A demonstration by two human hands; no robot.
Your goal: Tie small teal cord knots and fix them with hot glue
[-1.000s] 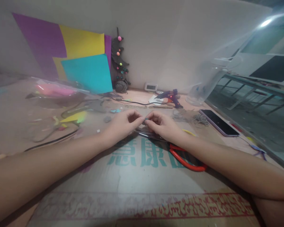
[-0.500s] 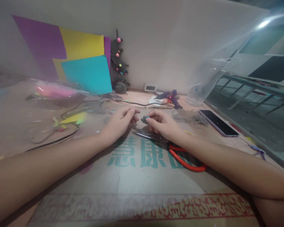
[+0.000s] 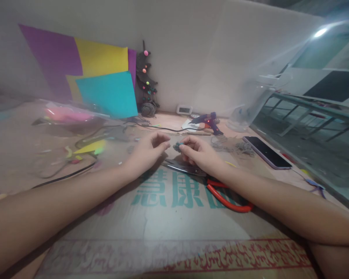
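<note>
My right hand (image 3: 198, 153) pinches a small dark grey and teal piece (image 3: 176, 146) between thumb and fingertips; it looks like a little knotted bundle, too small to name surely. To its left, my left hand (image 3: 151, 152) faces it with thumb and fingers parted and nothing visible between them. Scissors (image 3: 228, 204) with red handles lie below the right hand, blades pointing left, partly covered by the hand and forearm. Under both hands is a printed board (image 3: 163, 226) with green characters and a red patterned border.
Behind the hands stand a glue gun (image 3: 207, 121), a small white clock (image 3: 184, 109) and a decorated little tree (image 3: 147, 83). Grey yarn (image 3: 244, 148) and a phone (image 3: 266, 152) lie right. Coloured sheets (image 3: 107, 95) lean left, above a black cable (image 3: 65, 177) and scraps.
My left thumb and fingers have spread apart, having been closer together before. My right hand keeps its pinch on the small piece in nearly the same place. The view has shifted slightly.
</note>
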